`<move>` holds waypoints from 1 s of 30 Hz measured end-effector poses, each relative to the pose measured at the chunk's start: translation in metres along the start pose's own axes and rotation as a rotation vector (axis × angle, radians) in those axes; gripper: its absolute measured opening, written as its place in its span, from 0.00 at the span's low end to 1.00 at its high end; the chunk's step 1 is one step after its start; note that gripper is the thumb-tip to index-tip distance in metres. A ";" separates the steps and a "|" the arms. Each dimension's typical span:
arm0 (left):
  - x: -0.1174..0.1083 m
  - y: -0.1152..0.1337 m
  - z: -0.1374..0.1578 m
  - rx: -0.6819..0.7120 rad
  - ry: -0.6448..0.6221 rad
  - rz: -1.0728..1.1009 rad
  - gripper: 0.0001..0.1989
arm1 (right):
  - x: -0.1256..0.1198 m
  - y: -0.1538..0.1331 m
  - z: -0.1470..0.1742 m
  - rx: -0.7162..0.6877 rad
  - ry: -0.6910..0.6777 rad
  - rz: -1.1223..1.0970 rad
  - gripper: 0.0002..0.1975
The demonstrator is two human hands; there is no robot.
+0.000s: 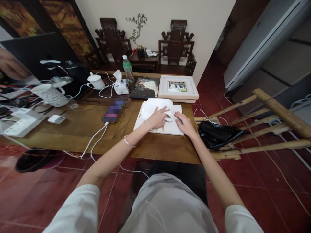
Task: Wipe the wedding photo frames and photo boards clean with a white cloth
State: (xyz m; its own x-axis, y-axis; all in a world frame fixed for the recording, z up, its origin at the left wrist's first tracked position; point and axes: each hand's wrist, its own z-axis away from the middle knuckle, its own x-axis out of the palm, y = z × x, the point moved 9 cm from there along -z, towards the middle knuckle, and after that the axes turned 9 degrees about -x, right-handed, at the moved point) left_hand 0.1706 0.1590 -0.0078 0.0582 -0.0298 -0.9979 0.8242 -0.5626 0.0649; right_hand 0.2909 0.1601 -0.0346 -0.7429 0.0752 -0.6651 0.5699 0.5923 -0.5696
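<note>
Head view, the only one; clock taken from the white panel (171, 128), twelve pointing away from the person. Panel lies flat near the front edge of the bench (160, 147), in front of the person — a position that apparently lets both forearms reach it without strain. White cloth (152, 106) lies folded on the panel, covering much of its far half.

Left hand (159, 117) rests on the cloth with fingers spread, seemingly to press it against the panel; whether this grip also pinches a fold, I cannot tell. Right hand (186, 124) lies at the panel's three o'clock edge, its grip relaxed and clasping nothing; the placement suggests steadying.

Dark picture (141, 90) lies at eleven o'clock and framed picture (177, 86) at one, both beyond the panel, probably so placed to leave the near side for the hands. Phone (114, 111), its screen blurred, sits near nine o'clock with a white cable (107, 123) at its near end — presumably for charging. Tissue box (121, 87) stands between ten and eleven, green-labelled bottle (128, 69) just behind. Between three and four, off the bench, black bag-like item (217, 134) rests at a bamboo chair (264, 148).
</note>
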 end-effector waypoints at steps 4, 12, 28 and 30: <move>-0.004 0.027 0.042 0.047 -0.065 -0.020 0.22 | 0.001 0.002 0.000 0.007 0.007 -0.023 0.19; -0.011 0.056 0.089 0.142 -0.057 0.005 0.19 | 0.001 0.001 0.000 0.005 0.003 -0.038 0.19; 0.003 0.045 0.012 0.098 -0.041 0.017 0.23 | -0.014 0.008 0.002 0.128 0.152 -0.135 0.25; 0.003 0.065 0.024 0.177 -0.029 0.024 0.22 | -0.018 0.007 0.002 0.120 0.180 -0.167 0.26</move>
State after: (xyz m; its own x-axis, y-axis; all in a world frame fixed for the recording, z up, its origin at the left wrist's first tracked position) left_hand 0.2111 0.1025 -0.0066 0.0578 -0.0672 -0.9961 0.7107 -0.6979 0.0883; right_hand 0.3085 0.1608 -0.0278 -0.8746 0.1322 -0.4665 0.4635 0.5104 -0.7244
